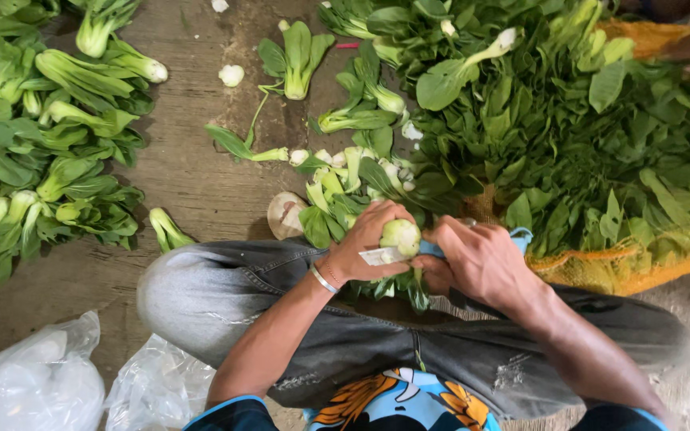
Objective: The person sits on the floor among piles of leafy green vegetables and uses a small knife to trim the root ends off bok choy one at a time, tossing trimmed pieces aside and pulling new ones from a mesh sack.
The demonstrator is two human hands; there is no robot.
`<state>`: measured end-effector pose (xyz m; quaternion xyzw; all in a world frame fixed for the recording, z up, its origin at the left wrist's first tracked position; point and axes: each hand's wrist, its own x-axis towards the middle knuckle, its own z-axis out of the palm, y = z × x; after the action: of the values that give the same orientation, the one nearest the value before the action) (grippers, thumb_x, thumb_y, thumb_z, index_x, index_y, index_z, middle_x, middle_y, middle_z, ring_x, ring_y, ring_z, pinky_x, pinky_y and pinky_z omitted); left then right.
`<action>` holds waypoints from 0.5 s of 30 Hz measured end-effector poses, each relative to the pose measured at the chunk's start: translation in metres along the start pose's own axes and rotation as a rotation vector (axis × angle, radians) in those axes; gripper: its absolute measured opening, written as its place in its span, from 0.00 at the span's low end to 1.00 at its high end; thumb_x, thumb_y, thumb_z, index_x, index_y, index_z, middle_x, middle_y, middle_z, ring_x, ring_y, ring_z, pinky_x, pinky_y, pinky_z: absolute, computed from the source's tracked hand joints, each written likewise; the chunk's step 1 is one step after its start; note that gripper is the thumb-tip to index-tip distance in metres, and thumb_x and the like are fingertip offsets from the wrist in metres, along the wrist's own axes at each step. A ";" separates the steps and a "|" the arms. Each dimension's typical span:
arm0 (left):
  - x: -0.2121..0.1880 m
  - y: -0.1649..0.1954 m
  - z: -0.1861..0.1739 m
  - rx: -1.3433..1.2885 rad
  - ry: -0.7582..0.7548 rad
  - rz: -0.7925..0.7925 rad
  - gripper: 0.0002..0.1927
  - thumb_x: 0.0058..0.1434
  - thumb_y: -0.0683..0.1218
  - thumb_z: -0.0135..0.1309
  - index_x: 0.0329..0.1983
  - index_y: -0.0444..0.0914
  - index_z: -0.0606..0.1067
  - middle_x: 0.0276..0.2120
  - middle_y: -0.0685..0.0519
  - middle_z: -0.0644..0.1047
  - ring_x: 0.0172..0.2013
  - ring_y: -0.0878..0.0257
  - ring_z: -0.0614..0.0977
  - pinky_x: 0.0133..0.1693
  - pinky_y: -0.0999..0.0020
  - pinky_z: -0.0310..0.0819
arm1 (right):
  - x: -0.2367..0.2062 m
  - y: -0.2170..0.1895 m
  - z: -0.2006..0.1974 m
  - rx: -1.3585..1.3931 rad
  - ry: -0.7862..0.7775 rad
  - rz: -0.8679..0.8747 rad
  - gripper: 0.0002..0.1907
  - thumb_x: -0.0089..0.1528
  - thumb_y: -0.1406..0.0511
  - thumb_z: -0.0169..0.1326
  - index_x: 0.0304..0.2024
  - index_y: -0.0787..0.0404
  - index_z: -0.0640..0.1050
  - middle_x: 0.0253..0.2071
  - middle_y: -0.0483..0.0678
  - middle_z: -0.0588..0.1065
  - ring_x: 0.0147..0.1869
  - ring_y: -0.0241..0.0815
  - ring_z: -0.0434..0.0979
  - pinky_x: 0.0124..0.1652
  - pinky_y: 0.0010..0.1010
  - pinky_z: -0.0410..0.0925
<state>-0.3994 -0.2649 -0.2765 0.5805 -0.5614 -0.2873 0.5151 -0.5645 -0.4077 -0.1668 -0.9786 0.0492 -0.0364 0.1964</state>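
Observation:
My left hand (361, 243), with a metal bangle on the wrist, grips a bok choy (401, 235) by its pale cut base; its dark leaves hang down over my lap. My right hand (481, 259) is closed around a knife with a light blue handle (521, 237). The knife's pale blade (381, 256) lies against the underside of the bok choy's base, next to my left fingers. Both hands are held over my crossed legs in grey jeans (225, 291).
A pile of trimmed bok choy (49, 152) lies on the left of the concrete floor. A large heap of leafy greens (584, 136) lies on an orange mesh sack (640, 271) at right. Loose heads and cut stubs (231, 75) are scattered ahead. Clear plastic bags (37, 383) sit at lower left.

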 end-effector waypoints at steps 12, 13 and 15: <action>0.000 0.002 0.004 0.035 0.001 0.067 0.27 0.44 0.46 0.67 0.47 0.41 0.71 0.42 0.51 0.75 0.48 0.50 0.77 0.54 0.59 0.67 | -0.009 0.013 0.004 -0.001 0.020 0.007 0.19 0.59 0.53 0.60 0.42 0.60 0.73 0.32 0.52 0.74 0.32 0.57 0.78 0.31 0.45 0.71; -0.001 0.001 0.004 0.028 -0.015 0.044 0.26 0.44 0.46 0.67 0.46 0.41 0.71 0.42 0.51 0.75 0.48 0.50 0.77 0.54 0.59 0.67 | -0.009 0.015 0.006 0.007 0.014 -0.011 0.20 0.59 0.53 0.60 0.43 0.60 0.73 0.33 0.52 0.74 0.32 0.57 0.78 0.32 0.45 0.71; -0.003 0.001 0.004 0.016 -0.046 -0.001 0.26 0.44 0.46 0.67 0.46 0.40 0.71 0.41 0.51 0.75 0.48 0.50 0.77 0.54 0.58 0.68 | -0.009 0.022 0.005 0.022 0.004 -0.048 0.21 0.59 0.54 0.60 0.44 0.61 0.73 0.34 0.53 0.75 0.34 0.58 0.79 0.33 0.45 0.71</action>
<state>-0.4045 -0.2634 -0.2775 0.5782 -0.5750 -0.2966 0.4971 -0.5752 -0.4246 -0.1803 -0.9772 0.0258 -0.0435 0.2063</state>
